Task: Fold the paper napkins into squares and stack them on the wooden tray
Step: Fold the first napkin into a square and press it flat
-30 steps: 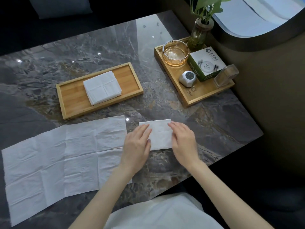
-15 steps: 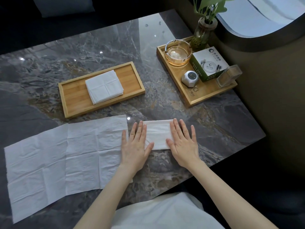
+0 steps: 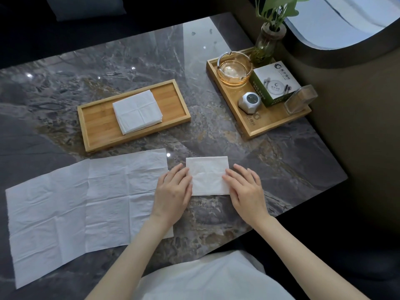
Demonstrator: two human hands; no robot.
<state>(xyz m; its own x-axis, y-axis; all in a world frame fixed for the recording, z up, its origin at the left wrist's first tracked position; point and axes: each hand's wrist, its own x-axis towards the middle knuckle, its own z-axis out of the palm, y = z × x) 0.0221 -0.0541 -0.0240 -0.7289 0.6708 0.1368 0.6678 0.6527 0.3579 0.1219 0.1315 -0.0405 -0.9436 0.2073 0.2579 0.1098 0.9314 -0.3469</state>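
A folded napkin [image 3: 208, 175] is seen lying flat on the marble table [image 3: 216, 131], near its front edge, between the two hands. The left hand [image 3: 173, 189] is laid at the napkin's 9 o'clock side; its fingers [image 3: 180, 173] are held loosely bent and together, and their tips are set on or against the left edge of the paper. Whether that edge is pinched cannot be told. The right hand [image 3: 246, 189] is placed at the 3 o'clock side, with its fingers [image 3: 232, 178] stretched nearly straight and resting on the right edge and lower right corner of the napkin. Nothing is gripped by it.

At 9 o'clock from the folded napkin, just beside it, a large unfolded napkin [image 3: 86, 204] is spread flat, its crease lines showing; its near right corner is covered by the left wrist. At 11 o'clock, a little apart, the wooden tray [image 3: 97, 124] is set, and a stack of folded napkins [image 3: 137, 111] is lying in its middle. At 1 o'clock a second tray [image 3: 266, 124] is found by the wall, on which a glass ashtray [image 3: 234, 69], a green and white box [image 3: 276, 83], a small white device [image 3: 250, 101], a clear holder [image 3: 300, 98] and a plant vase [image 3: 267, 43] are kept.
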